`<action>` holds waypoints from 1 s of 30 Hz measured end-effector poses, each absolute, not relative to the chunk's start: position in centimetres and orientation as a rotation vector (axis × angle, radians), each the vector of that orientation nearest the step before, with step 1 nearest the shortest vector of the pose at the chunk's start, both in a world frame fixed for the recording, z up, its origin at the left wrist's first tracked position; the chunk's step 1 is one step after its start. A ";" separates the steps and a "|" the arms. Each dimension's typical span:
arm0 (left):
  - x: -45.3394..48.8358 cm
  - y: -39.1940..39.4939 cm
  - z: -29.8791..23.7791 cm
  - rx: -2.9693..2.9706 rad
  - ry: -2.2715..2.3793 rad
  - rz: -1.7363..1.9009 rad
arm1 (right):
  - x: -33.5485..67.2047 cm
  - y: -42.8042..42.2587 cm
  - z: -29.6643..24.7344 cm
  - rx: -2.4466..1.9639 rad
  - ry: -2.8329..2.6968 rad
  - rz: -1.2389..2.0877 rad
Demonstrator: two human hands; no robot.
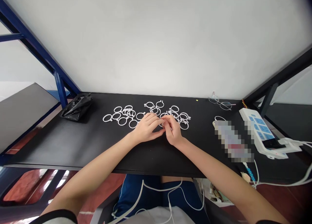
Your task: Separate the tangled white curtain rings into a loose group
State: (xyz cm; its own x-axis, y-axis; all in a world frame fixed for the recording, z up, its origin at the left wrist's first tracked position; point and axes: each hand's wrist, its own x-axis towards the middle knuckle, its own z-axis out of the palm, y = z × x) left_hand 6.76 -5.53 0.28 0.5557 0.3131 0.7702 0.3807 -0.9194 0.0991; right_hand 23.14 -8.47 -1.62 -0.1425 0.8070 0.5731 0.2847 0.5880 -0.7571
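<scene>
Across the flat black surface (58, 139), slim white rings (128, 112) with small end-loops lie in loose, overlapping clusters. Among them, left hand (148, 129) and right hand (173, 130) meet at curled fingertips, covering some rings; whether either pinches one, I can't tell. Far left, a crumpled black plastic bag (77, 107); over right, thin wire-framed glasses (226, 105), a pixelated oblong device (232, 143) and a white power strip with blue sockets (260, 130), all well apart from the rings.

You have slim white rings (127, 112), many with a small tab on the rim, scattered before you on the black desk (73, 139). Several overlap to your left and right; some in the middle are partly hidden.
</scene>
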 end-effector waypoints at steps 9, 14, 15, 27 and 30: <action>7.2 -5.5 0.2 -2.600 -0.540 -1.362 | 23.3 -8.5 -1.9 -0.922 -1.655 0.718; 7.3 -5.2 0.1 -2.567 -0.518 -1.379 | 23.4 -8.3 -2.2 -0.957 -1.692 0.611; 7.3 -5.1 0.1 -2.555 -0.520 -1.388 | 23.3 -8.3 -2.1 -0.959 -1.701 0.588; 7.5 -5.1 -0.2 -2.600 -0.556 -1.470 | 23.1 -8.3 -2.0 -0.913 -1.642 0.554; 7.4 -4.9 -0.6 -2.625 -0.594 -1.506 | 23.1 -8.2 -2.1 -0.901 -1.650 0.563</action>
State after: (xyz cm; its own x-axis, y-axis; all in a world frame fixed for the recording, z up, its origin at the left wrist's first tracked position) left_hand 7.37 -4.86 -0.63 0.4496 0.2994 0.8415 0.3554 -0.9243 0.1390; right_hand 23.09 -8.23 -2.07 -0.0908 0.7983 0.5954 0.2684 0.5954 -0.7573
